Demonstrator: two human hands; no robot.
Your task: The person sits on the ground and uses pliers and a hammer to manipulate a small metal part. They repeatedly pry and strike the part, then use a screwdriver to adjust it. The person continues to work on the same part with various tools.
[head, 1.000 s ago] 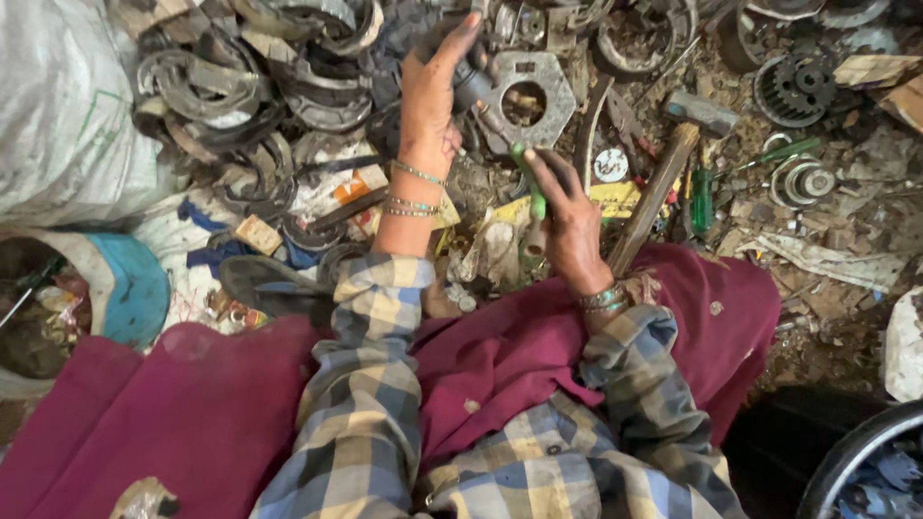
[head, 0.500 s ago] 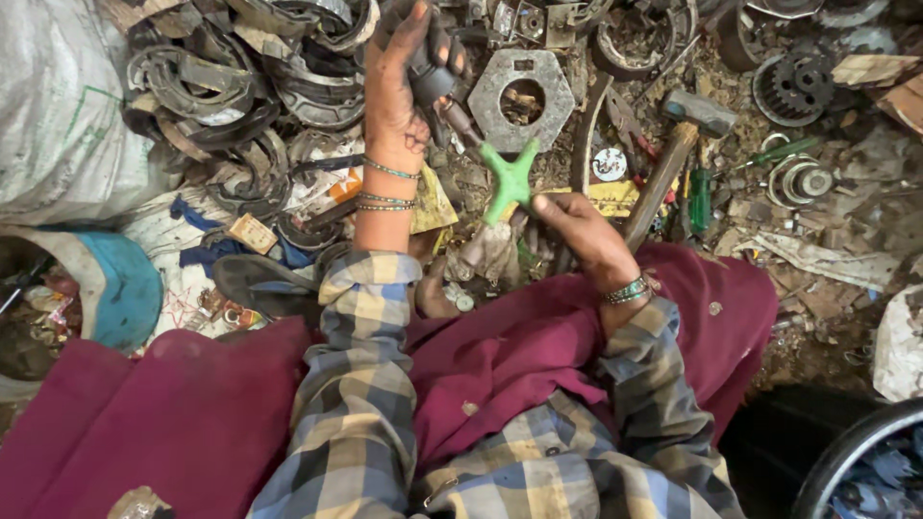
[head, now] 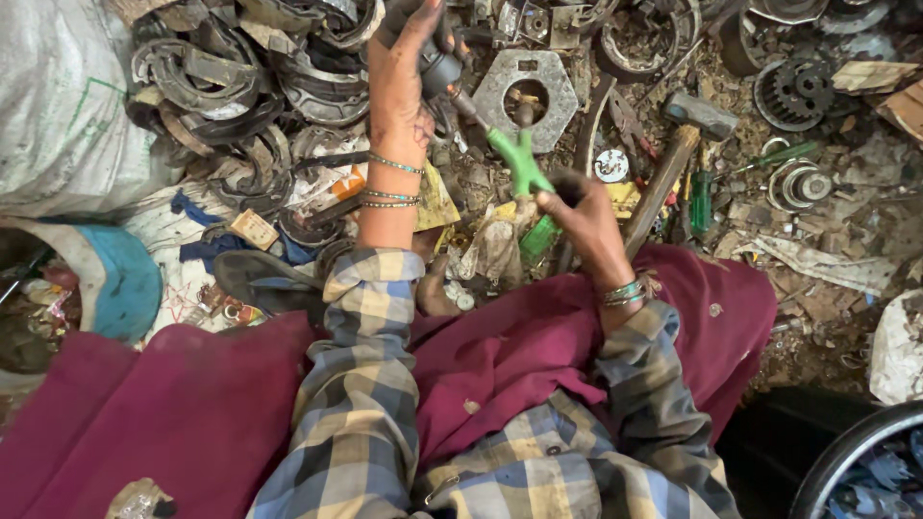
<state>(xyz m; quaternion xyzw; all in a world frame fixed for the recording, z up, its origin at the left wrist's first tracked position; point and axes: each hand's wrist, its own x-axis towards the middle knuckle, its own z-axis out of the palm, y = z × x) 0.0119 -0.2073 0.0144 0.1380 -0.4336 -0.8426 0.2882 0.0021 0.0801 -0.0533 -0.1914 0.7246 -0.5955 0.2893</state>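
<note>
The left hand (head: pixel 404 82) is raised over a heap of brake shoes (head: pixel 240 72), fingers wrapped round a small dark metal part (head: pixel 440 67), possibly a socket or joint. The right hand (head: pixel 582 216) grips the green Y-shaped wrench (head: pixel 521 159), whose tip meets that part, above a hexagonal plate (head: pixel 527 86) and beside a hammer (head: pixel 678 144).

Scrap metal spread over a dirt floor.
Hammer (head: pixel 678 154) beside a hexagonal plate (head: pixel 526 96); gear (head: pixel 794 91) far right; curved brake shoes (head: pixel 240 77) heaped left, next to white sack (head: pixel 58 115); blue tub (head: pixel 125 279) below.
</note>
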